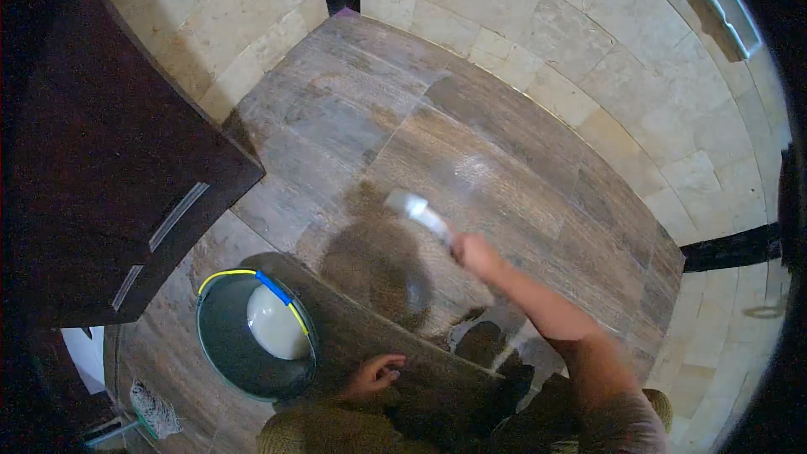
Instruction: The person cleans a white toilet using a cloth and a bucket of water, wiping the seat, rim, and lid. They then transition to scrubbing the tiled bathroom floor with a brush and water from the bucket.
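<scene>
My right hand [474, 255] is closed around the pale handle of a brush [413, 207], its head blurred by motion. The brush is over a wet patch of the brown wood-look tile floor [517, 189], out in front of me. Lower down, my left hand [378, 373] rests by my knee with its fingers loosely bent and nothing visible in it. To the left of that hand stands a dark green bucket [220, 340] with a yellow wire handle and blue grip. Whitish liquid [274, 321] shows inside it.
A dark wooden cabinet [126, 157] with metal handles juts in from the left. Beige stone-tiled walls [567, 44] border the floor, with a white wall fixture [725, 9] at upper right. A string mop [154, 413] lies at lower left. Wet, shiny floor surrounds my feet.
</scene>
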The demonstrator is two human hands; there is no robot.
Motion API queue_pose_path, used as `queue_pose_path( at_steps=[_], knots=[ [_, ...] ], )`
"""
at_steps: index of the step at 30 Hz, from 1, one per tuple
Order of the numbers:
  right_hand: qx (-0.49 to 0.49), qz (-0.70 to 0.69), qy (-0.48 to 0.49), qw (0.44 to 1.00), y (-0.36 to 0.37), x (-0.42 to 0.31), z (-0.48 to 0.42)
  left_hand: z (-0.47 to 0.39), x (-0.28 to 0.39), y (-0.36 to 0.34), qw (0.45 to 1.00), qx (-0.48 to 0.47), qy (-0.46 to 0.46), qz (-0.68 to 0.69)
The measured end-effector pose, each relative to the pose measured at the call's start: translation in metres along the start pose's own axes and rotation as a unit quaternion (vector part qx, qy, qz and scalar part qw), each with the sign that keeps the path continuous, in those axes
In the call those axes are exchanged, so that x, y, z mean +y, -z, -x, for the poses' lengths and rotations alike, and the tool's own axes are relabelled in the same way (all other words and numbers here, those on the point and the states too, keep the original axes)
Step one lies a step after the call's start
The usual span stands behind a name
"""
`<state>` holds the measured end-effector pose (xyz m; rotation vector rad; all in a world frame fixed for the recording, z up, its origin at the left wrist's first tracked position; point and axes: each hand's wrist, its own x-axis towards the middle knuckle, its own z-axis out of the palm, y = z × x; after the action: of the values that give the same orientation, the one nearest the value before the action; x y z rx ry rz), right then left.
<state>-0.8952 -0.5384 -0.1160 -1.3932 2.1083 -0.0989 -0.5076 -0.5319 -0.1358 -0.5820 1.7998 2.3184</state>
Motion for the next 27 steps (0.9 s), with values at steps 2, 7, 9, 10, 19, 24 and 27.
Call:
queue_pose_path(
  at_steps=[2, 7, 9, 10, 19, 24, 27],
  knots=[
    [0.188, -0.111, -0.145, 0.965, 0.046, 0.017, -0.017, 0.001, -0.02, -0.007, 0.999, -0.003, -0.04, 0.014],
    [0.127, -0.017, -0.133, 0.983, 0.012, 0.022, -0.022, -0.021, 0.009, -0.005, 0.997, -0.004, -0.057, -0.052],
    [0.016, -0.064, -0.02, 0.998, -0.006, -0.015, 0.002, -0.024, 0.02, 0.0, 0.994, 0.012, -0.083, -0.067],
    [-0.007, -0.06, -0.006, 0.998, -0.015, -0.009, 0.011, -0.028, 0.024, 0.0, 0.996, 0.025, -0.064, -0.062],
    [0.194, -0.111, -0.132, 0.966, 0.048, 0.148, 0.042, -0.134, 0.052, -0.015, 0.99, 0.106, -0.072, 0.056],
    [-0.001, -0.487, -0.237, 0.841, 0.099, 0.025, 0.135, -0.219, 0.183, -0.09, 0.978, 0.034, 0.08, 0.189],
    [0.09, -0.429, -0.077, 0.896, 0.08, 0.015, 0.16, -0.267, 0.174, -0.093, 0.967, 0.004, 0.081, 0.243]
  ],
)
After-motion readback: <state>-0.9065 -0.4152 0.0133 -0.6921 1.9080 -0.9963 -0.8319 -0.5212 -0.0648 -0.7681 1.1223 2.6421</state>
